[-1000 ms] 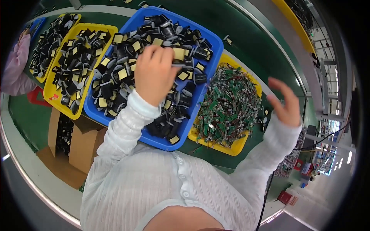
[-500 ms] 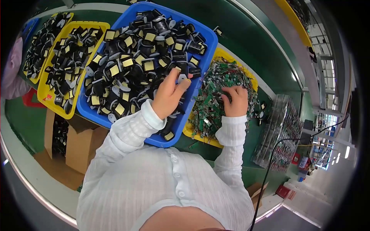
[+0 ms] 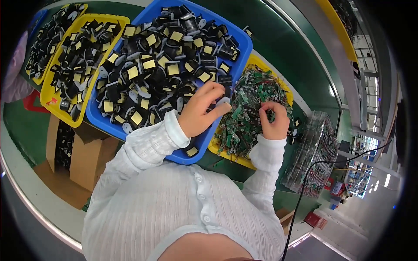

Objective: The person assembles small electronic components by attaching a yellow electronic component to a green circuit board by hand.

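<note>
My left hand (image 3: 201, 112) is over the right side of a blue tray (image 3: 98, 119), fingers and thumb closed around a small black plastic housing with a grey oval end (image 3: 223, 101). The tray is heaped with similar black housings (image 3: 150, 65), many bearing pale yellow square pads. To the right, my right hand (image 3: 275, 122) is at a pile of small green circuit boards with thin wires (image 3: 248, 93) in a yellow tray (image 3: 260, 63). Its thumb and index finger curl toward each other in a pinch; whatever lies between the tips is too small to make out.
Two more yellow trays (image 3: 50, 98) of black housings stand at the left, near another person's pink sleeve (image 3: 16, 71). Below them is an open cardboard box (image 3: 87, 163). Stacked clear plastic trays (image 3: 307, 152) with boards stand at the right, and a black cable (image 3: 300, 195) hangs in front.
My left hand has moved right and toward me with the grey-ended housing, to the tray's right rim. My right hand has shifted slightly right and nearer, its fingers still curled.
</note>
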`<state>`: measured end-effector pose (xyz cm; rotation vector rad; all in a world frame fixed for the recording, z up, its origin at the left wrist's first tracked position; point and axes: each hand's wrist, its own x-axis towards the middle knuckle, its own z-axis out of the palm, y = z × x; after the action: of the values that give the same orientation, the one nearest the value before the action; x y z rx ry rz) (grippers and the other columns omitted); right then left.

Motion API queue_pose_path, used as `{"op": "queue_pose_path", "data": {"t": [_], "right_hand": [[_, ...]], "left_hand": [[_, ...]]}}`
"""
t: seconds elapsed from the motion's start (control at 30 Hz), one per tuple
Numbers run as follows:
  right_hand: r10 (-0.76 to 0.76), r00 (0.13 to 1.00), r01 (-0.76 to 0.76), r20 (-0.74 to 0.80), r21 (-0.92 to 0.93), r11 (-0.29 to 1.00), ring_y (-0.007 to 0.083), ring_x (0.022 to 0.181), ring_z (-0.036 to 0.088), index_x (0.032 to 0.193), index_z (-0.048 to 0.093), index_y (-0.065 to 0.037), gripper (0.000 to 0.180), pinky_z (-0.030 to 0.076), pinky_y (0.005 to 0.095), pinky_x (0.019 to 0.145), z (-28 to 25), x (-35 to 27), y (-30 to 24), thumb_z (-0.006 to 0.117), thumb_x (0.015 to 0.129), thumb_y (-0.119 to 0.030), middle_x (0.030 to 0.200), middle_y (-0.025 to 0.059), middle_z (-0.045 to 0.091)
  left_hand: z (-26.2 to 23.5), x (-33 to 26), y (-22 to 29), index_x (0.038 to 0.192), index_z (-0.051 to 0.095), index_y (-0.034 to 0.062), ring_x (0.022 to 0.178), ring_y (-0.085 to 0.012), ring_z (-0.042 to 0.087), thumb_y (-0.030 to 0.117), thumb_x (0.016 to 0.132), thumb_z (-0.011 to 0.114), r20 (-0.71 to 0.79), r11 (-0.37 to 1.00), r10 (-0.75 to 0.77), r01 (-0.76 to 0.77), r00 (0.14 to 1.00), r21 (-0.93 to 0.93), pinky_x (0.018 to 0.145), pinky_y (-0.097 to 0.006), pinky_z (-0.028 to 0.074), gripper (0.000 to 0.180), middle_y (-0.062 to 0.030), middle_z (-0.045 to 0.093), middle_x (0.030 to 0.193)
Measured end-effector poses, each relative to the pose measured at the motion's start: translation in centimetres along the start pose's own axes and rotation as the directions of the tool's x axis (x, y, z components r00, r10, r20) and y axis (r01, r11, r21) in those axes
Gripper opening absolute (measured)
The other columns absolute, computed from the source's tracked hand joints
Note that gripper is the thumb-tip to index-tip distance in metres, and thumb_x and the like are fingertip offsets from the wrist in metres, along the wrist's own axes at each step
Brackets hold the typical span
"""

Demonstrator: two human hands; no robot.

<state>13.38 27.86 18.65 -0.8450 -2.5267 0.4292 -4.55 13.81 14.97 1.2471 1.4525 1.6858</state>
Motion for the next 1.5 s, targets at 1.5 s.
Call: {"op": "queue_pose_path", "data": {"t": [1.5], "right_hand": [[0.350, 0.933, -0.298, 0.079, 0.713, 0.635, 0.0062, 0.054, 0.047, 0.076, 0.046, 0.000, 0.016, 0.038, 0.0191, 0.046, 1.8, -3.9, -7.8, 0.062, 0.075, -0.001, 0.066, 0.0036, 0.051]], "left_hand": [[0.8, -0.3, 1.3, 0.083, 0.063, 0.0031, 0.084, -0.0242, 0.058, 0.003, 0.060, 0.070, 0.032, 0.945, 0.324, -0.325, 0.946, 0.042, 0.074, -0.032, 0.046, 0.024, -0.0073, 0.062, 0.088]]}}
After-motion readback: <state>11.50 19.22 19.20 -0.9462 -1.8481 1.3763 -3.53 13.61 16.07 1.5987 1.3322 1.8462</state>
